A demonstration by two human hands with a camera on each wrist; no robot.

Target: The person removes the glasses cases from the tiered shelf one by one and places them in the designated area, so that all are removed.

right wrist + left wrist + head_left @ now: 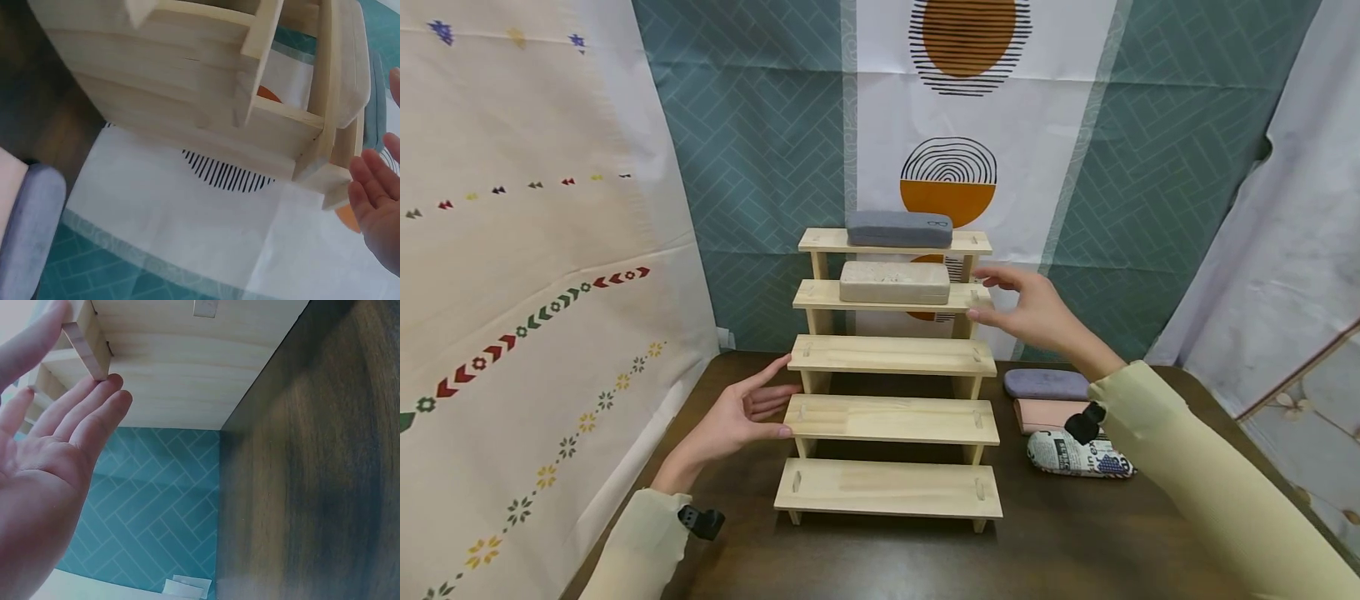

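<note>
A light wooden five-tier display stand (895,417) stands on the brown table. A blue-grey glasses case (898,230) lies on its top tier, and a cream hard case (895,282) on the tier below. My left hand (745,417) is at the stand's left side with fingers extended; in the left wrist view its fingertips (111,384) meet the end of a tier board. My right hand (1026,307) is beside the right end of the second tier from the top, thumb near the board's end, fingers loosely bent and holding nothing.
Right of the stand lie a purple case (1047,384), a salmon-pink case (1051,415) under my right forearm, and a newsprint-patterned pouch (1078,455). A teal and white patterned cloth (752,167) hangs behind; a cream embroidered cloth (535,275) hangs at left.
</note>
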